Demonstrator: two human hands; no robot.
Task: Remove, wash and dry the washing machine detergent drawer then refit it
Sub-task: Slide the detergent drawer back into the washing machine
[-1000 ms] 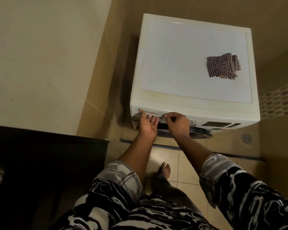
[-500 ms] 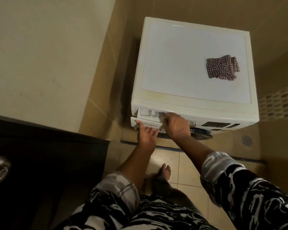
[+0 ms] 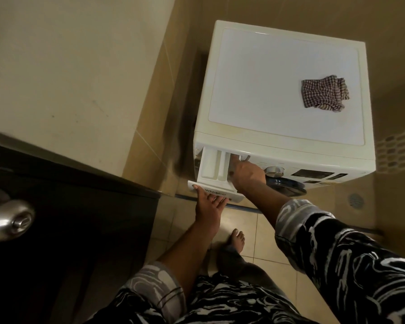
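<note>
1. Washing machine (image 3: 283, 90): white front-loader standing in a tiled corner, seen from above. Its top serves as a desk for the drying cloth.
2. Detergent drawer (image 3: 208, 167): slid well out of its slot at the machine's upper left front, still seated in its rails, compartments showing. Judged: the removal step, just short of release.
3. Right hand (image 3: 248, 174): arm reaches across and down, wrist bent, fingers dipped into the drawer's rear right corner. Probably seeking the release catch. Fingertips are hidden, so I cannot tell whether they press or pinch.
4. Left hand (image 3: 209, 205): palm up beneath the drawer's front panel, fingers spread and fairly straight along its lower edge, thumb at the left end. Likely placed to bear the drawer's weight once it frees.
5. Checked cloth (image 3: 324, 94): crumpled on the machine top, right side, well apart from the drawer. Presumably kept there for drying.
</note>
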